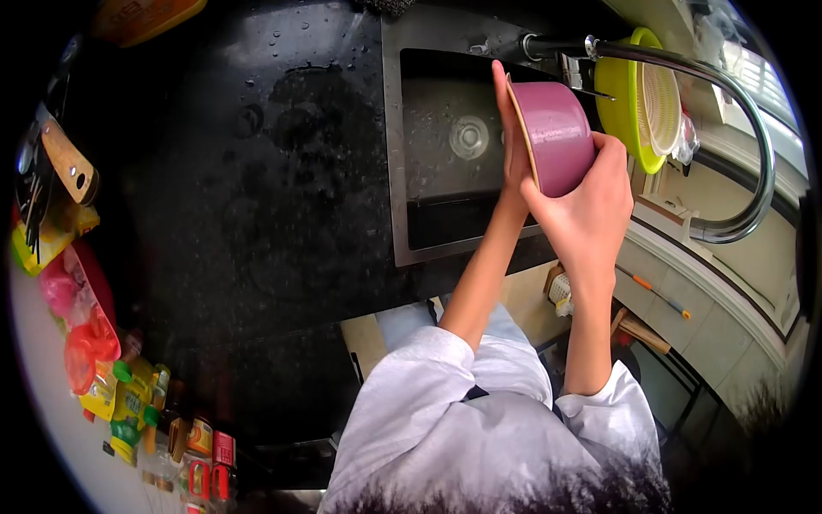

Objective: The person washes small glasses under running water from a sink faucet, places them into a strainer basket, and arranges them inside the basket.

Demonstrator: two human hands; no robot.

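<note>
A purple bowl point(561, 128) is tipped on its side above the sink, its rim facing left and its inside hidden from me. My right hand point(591, 193) grips it from the right, with the thumb at the rim and the fingers around the outside. Along the bowl's mouth lies my left hand point(509, 137), fingers stretched out straight and touching the rim side. Most of the left palm is seen edge-on, so what it touches inside cannot be made out.
Below is the dark sink point(396, 171) with a round drain point(469, 137). A chrome faucet point(676, 58) arches over the right side, near a lime-green basin point(618, 111) holding a white colander point(659, 107). Wooden-handled knife point(68, 158) and several bottles point(133, 403) line the left. Wet black counter point(282, 214) between.
</note>
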